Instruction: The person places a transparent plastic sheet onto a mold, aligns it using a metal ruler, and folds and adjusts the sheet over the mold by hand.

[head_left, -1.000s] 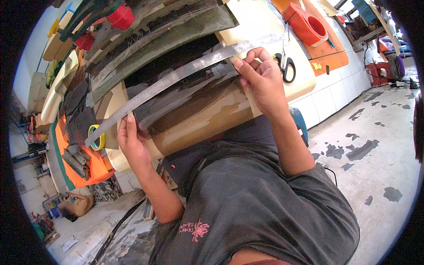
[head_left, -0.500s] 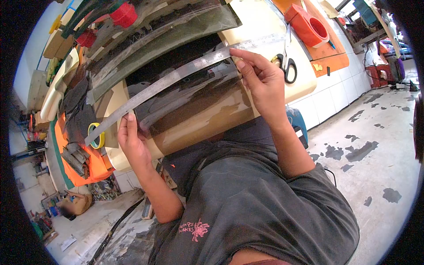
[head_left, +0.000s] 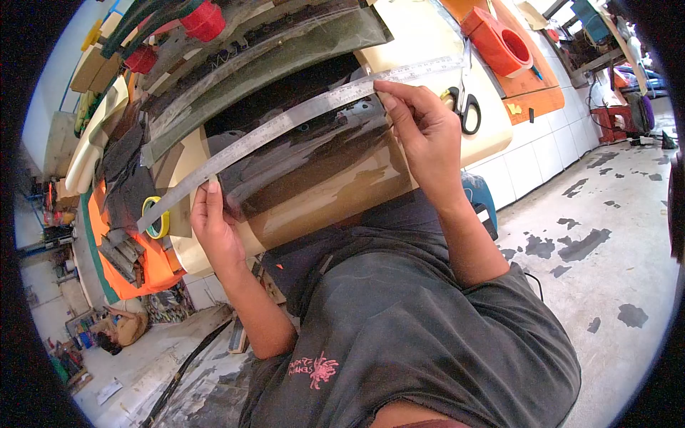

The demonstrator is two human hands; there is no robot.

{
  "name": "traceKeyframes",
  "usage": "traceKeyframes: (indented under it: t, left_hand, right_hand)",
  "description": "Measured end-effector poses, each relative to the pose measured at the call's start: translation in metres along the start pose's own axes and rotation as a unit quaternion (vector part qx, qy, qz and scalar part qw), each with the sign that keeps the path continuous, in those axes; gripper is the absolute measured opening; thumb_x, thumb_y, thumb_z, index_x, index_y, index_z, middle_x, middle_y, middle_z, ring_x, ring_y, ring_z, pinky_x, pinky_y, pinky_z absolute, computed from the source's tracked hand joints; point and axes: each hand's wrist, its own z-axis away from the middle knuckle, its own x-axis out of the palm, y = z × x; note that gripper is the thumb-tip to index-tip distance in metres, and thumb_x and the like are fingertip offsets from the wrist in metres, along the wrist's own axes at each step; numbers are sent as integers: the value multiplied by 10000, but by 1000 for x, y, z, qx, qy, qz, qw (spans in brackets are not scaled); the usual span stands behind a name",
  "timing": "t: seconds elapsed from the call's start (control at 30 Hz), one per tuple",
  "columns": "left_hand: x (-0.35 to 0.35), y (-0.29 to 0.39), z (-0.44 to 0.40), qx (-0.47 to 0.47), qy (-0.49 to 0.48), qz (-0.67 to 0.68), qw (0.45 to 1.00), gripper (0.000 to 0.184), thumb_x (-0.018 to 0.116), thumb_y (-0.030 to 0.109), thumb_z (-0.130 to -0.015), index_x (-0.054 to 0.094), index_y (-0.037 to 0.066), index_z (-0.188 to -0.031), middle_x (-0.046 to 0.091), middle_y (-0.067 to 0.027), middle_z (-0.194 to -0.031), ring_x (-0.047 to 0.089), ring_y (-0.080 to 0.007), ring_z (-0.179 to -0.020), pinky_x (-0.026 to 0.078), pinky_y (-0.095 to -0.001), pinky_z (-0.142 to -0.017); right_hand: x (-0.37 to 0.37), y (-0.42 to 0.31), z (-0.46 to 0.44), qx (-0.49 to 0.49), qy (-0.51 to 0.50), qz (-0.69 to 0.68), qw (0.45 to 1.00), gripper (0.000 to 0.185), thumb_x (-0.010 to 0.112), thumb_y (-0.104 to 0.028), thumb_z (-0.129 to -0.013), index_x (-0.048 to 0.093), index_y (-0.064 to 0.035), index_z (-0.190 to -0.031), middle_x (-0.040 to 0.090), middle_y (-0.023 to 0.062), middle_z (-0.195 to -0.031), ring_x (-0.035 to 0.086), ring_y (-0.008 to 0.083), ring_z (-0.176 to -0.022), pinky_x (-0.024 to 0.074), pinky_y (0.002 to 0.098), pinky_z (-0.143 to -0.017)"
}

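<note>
Steel ruler (head_left: 285, 119): slanted across the dark film (head_left: 307, 153), scale marks, digits too tiny
Left hand (head_left: 217, 228): pinching ruler's edge
Right hand (head_left: 432, 139): pinching it too, near scissors (head_left: 468, 107)
Shirt print (head_left: 320, 371): pink, lettering kinda blurry

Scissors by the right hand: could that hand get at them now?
Probably yes: the scissors lie close beside the right hand, with nothing visible blocking them, though its fingers would likely have to leave the metal ruler first.
</note>
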Motion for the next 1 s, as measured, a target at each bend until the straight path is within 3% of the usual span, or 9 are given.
traceKeyframes:
  t: [0.6, 0.87, 0.93, 1.0]
  left_hand:
    - [0, -1, 0, 5, -2, 2, 1000, 269, 609, 223, -960, 627, 21, -1136, 616, 36, -893, 498, -42, -708, 372, -202, -585]
    - [8, 3, 4, 5, 18, -25, 1000, 273, 617, 248, -954, 632, 28, -1115, 579, 49, -845, 470, -46, -690, 362, -210, -597]
    - [14, 4, 7, 10, 79, -32, 996, 252, 624, 263, -949, 644, 34, -1051, 549, 57, -786, 457, -48, -662, 355, -216, -579]
    - [5, 3, 3, 16, 37, -50, 998, 214, 627, 266, -946, 639, 53, -947, 510, 64, -721, 438, -45, -632, 349, -216, -565]
  right_hand:
    - [3, 2, 1, -3, 16, 2, 1000, 183, 617, -87, -949, 692, -6, -1095, 596, -11, -816, 474, 30, -645, 384, 189, -580]
    - [2, 0, 0, 5, 16, 19, 1000, 188, 605, -80, -951, 694, -15, -1104, 666, -14, -876, 477, 20, -648, 386, 182, -582]
    - [2, 7, -1, -14, 13, 15, 1000, 191, 604, -78, -951, 692, -15, -1109, 675, -12, -894, 470, 16, -642, 381, 177, -574]
    - [2, 1, 0, 3, 12, 11, 1000, 192, 603, -88, -951, 691, -12, -1103, 683, 17, -919, 502, 45, -696, 400, 199, -626]
